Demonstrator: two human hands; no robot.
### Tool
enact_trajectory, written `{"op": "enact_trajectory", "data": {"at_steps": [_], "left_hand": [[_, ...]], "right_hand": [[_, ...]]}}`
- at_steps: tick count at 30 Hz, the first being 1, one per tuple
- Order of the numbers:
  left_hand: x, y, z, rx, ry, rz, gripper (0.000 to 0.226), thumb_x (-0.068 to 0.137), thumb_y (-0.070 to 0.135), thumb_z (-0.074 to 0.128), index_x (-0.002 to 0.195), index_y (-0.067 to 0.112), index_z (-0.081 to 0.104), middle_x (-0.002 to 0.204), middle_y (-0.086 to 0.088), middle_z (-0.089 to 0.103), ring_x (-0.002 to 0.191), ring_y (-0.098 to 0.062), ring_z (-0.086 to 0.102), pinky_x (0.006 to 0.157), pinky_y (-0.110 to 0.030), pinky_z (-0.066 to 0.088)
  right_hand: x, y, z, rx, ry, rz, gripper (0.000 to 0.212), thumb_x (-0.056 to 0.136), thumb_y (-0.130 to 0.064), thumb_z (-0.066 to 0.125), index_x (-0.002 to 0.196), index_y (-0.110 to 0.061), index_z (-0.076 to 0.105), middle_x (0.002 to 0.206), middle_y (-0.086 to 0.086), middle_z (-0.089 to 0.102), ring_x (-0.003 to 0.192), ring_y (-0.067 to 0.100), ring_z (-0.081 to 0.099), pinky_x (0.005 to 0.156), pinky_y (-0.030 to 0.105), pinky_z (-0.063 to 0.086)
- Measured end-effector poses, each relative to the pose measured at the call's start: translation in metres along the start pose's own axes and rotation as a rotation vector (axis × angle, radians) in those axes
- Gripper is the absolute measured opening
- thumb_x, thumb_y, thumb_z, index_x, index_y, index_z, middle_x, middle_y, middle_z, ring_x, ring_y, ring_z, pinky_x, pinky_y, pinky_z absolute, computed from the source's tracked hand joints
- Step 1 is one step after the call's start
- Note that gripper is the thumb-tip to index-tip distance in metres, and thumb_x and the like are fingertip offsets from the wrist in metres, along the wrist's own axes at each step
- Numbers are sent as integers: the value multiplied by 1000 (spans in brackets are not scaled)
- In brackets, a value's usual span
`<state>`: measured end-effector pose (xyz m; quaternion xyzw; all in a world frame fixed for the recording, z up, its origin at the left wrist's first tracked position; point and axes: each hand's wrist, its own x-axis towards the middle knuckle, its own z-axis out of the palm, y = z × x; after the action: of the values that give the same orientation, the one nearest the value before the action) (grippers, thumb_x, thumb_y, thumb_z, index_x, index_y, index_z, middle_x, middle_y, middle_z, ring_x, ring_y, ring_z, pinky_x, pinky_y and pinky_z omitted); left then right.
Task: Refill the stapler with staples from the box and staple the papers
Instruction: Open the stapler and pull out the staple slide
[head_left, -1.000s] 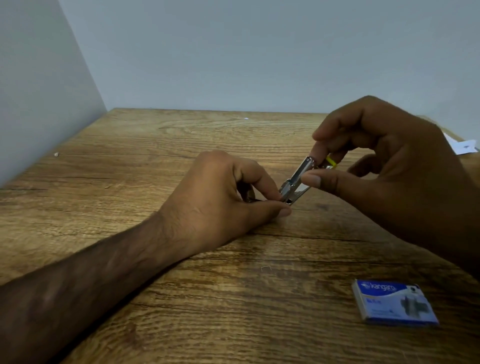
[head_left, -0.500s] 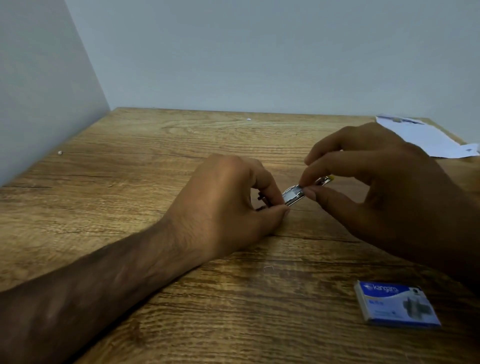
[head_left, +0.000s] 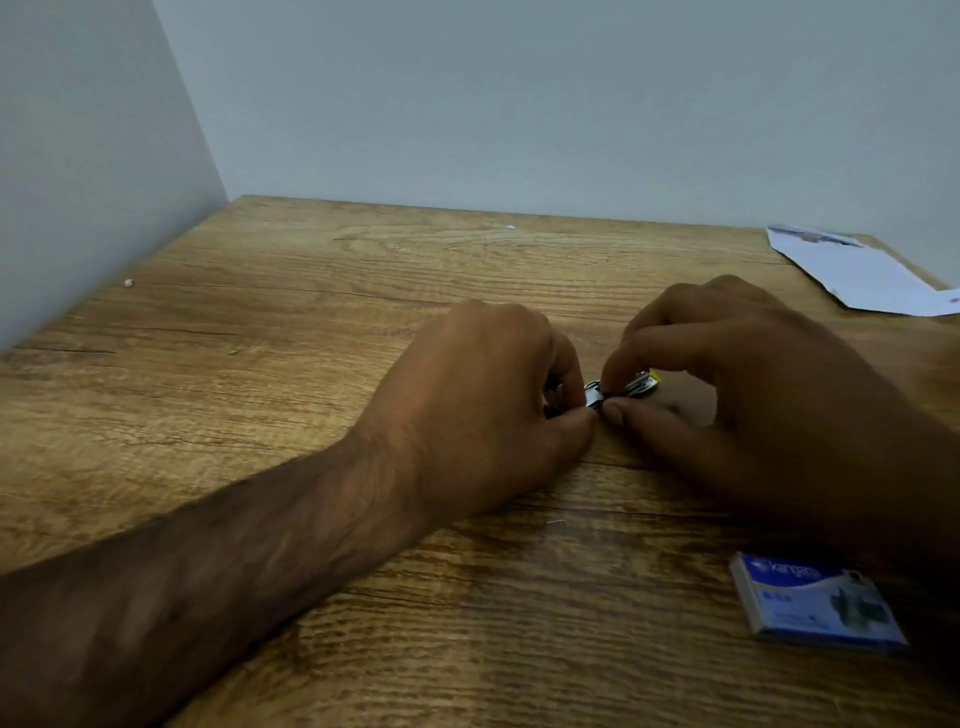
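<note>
A small metal stapler (head_left: 595, 394) with a yellow tip lies low over the wooden table (head_left: 322, 322), mostly hidden between both hands. My left hand (head_left: 483, 395) grips its near end with thumb and curled fingers. My right hand (head_left: 737, 384) pinches its top arm between thumb and forefinger, close to the left fingertips. The blue staple box (head_left: 815, 603) lies shut on the table at the front right. White papers (head_left: 852, 270) lie at the far right by the wall.
A loose staple (head_left: 557, 523) lies on the wood just in front of my left hand. Grey walls close the table at the left and back. Small white specks (head_left: 510, 227) sit near the back edge.
My right hand has come down and pressed the stapler's raised top arm toward its base. The stapler now lies nearly flat and the two hands are closer together.
</note>
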<state>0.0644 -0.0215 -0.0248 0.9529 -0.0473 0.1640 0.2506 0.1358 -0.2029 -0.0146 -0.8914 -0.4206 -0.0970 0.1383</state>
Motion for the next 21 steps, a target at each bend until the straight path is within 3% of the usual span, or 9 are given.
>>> {"op": "enact_trajectory", "data": {"at_steps": [6,12,21], "left_hand": [[1,-1,1,3,4,-9,12,80,40,75,77,30,79,81,14,72,71,-3,63,68,-31,56],[1,-2,2,-3,-4,-1,12,81,44,74,80,33,78,83,16,69,64,-1,55,64,-26,49],[2,-4,3,-46,-3,-3,8,77,39,80,75,32,77,79,15,69,62,1,55,62,-26,51]], "right_hand": [[4,2,2,118,-16,47,33,71,-66,49,86,-44,68,97,-23,57,96,6,50,76,37,48],[8,0,4,405,4,180,19,69,-53,65,79,-39,75,94,-18,65,95,-1,59,85,36,51],[10,-1,6,472,8,251,15,69,-43,66,75,-32,76,86,-16,70,82,-4,61,67,21,45]]}}
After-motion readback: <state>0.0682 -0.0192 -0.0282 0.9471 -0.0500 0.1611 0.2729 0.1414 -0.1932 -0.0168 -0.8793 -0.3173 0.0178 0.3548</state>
